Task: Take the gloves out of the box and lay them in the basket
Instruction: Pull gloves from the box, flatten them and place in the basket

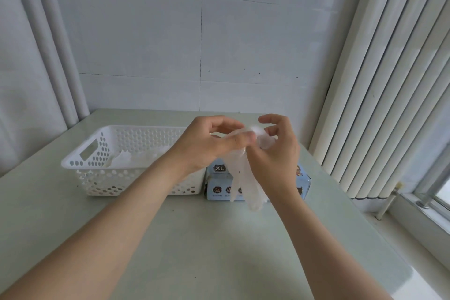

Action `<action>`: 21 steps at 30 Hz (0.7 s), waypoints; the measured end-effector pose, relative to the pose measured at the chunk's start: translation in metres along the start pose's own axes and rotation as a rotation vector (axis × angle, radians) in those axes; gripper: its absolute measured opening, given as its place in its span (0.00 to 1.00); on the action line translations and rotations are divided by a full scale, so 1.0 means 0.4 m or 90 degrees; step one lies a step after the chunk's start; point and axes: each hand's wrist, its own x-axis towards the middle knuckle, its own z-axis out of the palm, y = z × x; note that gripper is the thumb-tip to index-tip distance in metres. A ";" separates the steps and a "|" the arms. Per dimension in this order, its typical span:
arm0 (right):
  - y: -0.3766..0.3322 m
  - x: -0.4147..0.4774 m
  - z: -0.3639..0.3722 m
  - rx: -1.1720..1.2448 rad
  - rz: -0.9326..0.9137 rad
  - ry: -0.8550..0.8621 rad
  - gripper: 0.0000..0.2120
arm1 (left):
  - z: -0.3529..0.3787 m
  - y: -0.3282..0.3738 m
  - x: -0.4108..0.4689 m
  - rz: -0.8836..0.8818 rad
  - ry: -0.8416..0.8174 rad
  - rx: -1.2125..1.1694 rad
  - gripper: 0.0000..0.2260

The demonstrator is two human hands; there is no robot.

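Head view: pinches clear glove with left hand and right hand above box marked "XL", beside basket.

The basket stands on the table, box touching its right.

Single view, head-worn, wide-angle. Looks forward and down across counter, facing tiled wall at far edge. Forearms enter from bottom corners; left hand and right hand close to lens, mid-frame. Vertical blinds run along right side, bowed by lens.
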 end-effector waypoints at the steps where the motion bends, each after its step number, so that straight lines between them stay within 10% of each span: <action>1: -0.001 0.001 -0.002 0.007 0.010 -0.006 0.18 | -0.004 0.000 0.000 0.008 -0.014 0.005 0.22; 6: -0.008 0.005 -0.004 0.019 0.029 -0.004 0.12 | -0.009 -0.015 0.001 0.050 -0.085 -0.013 0.27; 13: 0.007 0.022 -0.009 0.063 0.104 -0.019 0.09 | 0.009 -0.033 0.016 0.095 0.067 -0.010 0.07; 21: 0.020 0.036 -0.023 0.367 0.290 -0.279 0.15 | -0.005 -0.084 0.045 0.042 0.246 0.038 0.10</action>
